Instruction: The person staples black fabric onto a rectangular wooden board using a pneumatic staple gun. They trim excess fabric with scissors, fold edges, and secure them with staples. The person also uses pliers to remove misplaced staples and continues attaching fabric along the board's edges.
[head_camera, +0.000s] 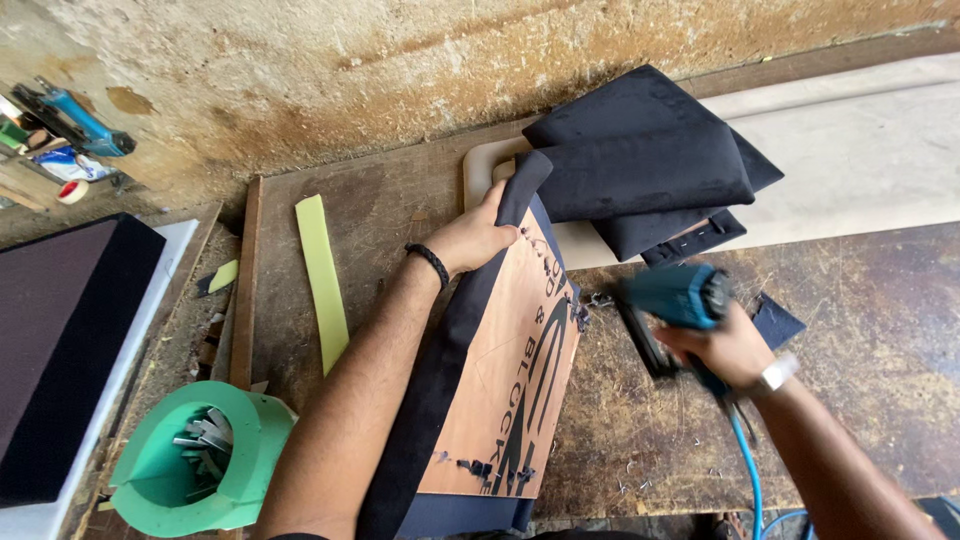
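Two hands work at a scarred wooden workbench (380, 215), one gripping dark fabric (440, 380), the other a blue staple gun (675, 300).

The left hand (475, 238) is closed around the rolled edge of the fabric, pulling it up over the top corner of a plywood panel (510, 370) that lies face down across the bench with black lettering showing on its bare back. The right hand (725, 350), a watch at its wrist, is wrapped tight around the gun's handle, the tool held just beside the panel's right edge, a blue air hose (748, 470) trailing down from it. Behind, near the stained wall, upholstered dark cushions (640, 160) are stacked on a pale board. A green container (245, 460) of metal strips sits at the bench's left end, near a yellow-green foam strip (322, 280).
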